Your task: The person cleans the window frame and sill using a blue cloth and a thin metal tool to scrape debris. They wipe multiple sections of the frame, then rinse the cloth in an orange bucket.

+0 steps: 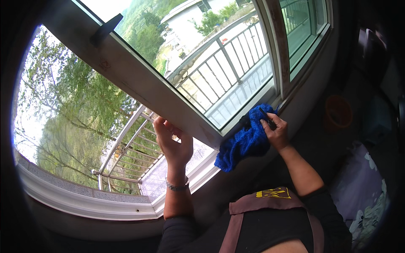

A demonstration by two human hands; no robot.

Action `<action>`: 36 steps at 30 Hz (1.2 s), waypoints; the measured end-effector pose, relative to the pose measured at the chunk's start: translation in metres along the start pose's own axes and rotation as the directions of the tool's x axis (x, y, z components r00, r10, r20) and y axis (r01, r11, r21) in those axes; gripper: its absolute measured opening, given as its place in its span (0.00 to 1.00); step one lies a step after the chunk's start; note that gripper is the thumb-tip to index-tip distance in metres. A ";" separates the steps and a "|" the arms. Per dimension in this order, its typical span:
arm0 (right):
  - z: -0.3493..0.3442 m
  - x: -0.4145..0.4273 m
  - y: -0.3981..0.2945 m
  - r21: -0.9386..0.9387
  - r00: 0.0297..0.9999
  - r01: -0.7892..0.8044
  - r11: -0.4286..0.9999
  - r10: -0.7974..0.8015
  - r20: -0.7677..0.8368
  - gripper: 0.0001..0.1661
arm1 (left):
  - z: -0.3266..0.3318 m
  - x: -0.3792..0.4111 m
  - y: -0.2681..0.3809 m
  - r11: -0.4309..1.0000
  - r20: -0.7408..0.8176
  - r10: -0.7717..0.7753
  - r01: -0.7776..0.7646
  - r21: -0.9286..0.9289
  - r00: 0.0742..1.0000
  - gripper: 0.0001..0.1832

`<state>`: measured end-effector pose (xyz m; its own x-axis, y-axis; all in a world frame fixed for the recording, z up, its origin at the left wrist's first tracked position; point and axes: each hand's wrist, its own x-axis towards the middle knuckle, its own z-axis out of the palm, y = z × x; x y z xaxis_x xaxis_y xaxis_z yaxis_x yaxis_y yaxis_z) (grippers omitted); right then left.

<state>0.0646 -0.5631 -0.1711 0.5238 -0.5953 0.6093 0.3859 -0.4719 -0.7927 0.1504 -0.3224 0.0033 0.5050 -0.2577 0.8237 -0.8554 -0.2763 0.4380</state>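
Observation:
My right hand (278, 131) grips a thin dark tool (268, 119), its exact kind unclear, held against a bunched blue cloth (242, 144). The cloth lies along the bottom rail of a sliding window sash (167, 106), near the frame's upright. Part of it hangs over the inner edge of the sill. My left hand (175, 142), with a metal-banded watch (177, 185) at the wrist, has its fingers curled at the sash's outer side edge. The fingertips are partly hidden. A dark handle (107, 28) juts from the sash higher up.
White window track (95, 207) runs along the sill to the left, beside the open gap. Metal railings (123, 161) stand outside. A second glass pane (305, 34) is at the right. In the dim room are an orange bucket (338, 112) and a flowered purple fabric (357, 186).

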 end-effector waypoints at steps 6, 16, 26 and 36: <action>0.002 -0.002 0.001 0.005 1.000 -0.016 1.000 0.016 -0.011 0.12 | 0.000 0.003 0.010 0.992 -0.014 -0.102 0.102 0.080 0.995 0.15; 0.001 0.000 0.000 -0.021 1.000 0.022 1.000 -0.022 -0.004 0.12 | -0.009 0.002 0.003 0.996 0.038 -0.076 0.077 -0.032 0.996 0.15; 0.000 -0.001 -0.001 -0.023 1.000 -0.012 1.000 0.012 -0.016 0.12 | -0.003 0.007 0.018 0.989 0.047 -0.137 0.134 0.058 0.990 0.15; 0.002 -0.002 0.003 -0.006 1.000 -0.022 1.000 0.022 0.005 0.12 | -0.016 0.005 0.009 0.990 0.139 -0.128 0.134 -0.033 0.982 0.19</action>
<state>0.0658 -0.5622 -0.1753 0.5362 -0.6018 0.5919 0.3699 -0.4628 -0.8056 0.1431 -0.3116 0.0170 0.6214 -0.3466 0.7026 -0.7835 -0.2775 0.5560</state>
